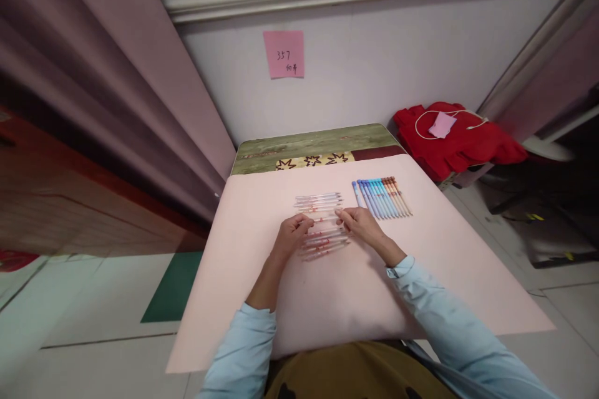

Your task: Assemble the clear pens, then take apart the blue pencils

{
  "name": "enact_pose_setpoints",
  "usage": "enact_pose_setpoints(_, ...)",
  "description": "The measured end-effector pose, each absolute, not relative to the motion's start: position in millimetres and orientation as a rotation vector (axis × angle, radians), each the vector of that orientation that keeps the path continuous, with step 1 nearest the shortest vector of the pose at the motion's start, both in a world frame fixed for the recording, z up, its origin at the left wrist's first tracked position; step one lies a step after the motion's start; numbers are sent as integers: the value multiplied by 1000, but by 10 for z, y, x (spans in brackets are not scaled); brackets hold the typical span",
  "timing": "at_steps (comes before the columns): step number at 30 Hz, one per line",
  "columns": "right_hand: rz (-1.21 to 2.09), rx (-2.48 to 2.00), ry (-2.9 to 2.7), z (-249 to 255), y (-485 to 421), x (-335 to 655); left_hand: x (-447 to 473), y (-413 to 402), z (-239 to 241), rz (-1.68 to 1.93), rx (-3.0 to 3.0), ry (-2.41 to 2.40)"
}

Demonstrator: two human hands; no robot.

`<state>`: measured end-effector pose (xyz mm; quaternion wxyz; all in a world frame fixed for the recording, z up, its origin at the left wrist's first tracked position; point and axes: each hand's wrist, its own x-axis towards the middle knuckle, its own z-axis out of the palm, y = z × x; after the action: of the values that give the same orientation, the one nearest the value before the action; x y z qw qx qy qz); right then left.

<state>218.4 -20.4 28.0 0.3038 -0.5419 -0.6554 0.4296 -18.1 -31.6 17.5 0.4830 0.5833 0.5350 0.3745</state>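
My left hand (294, 234) and my right hand (364, 225) are closed in a pinch on the two ends of one pale pen (324, 219) with reddish marks. It lies crosswise between them, over a column of similar pale pens (322, 242) on the pink table cover. Several more pale pens (318, 199) lie just beyond my fingers. To the right of these, past my right hand, a neat row of pens (380, 198) lies side by side, running from blue through light blue to brown and cream.
The pink cover (337, 305) lies over a table with a green patterned top (262, 153) at its far edge. A red cloth (472, 146) with a white cable sits beyond the right side. A pink note (284, 54) is stuck on the wall; a curtain (187, 75) hangs at left.
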Motion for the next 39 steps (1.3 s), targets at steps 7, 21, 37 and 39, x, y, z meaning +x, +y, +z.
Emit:
enact_pose_setpoints(7,1135,-1348,-1646,152,-151,2239,-179,-266,195,899,1443,1290)
enact_pose_setpoints(21,1226,-1459,-1671,93,-81,2245,-156,-242,132,892,1432,1237)
enact_pose_setpoints(37,1141,-1406,-1652,31,-43,2186,-216,-189,33,1000,1587,1252)
enact_pose_setpoints(39,1110,-1379,-1608,-3,-31,2206,-239,-189,-7,1033,1613,1280)
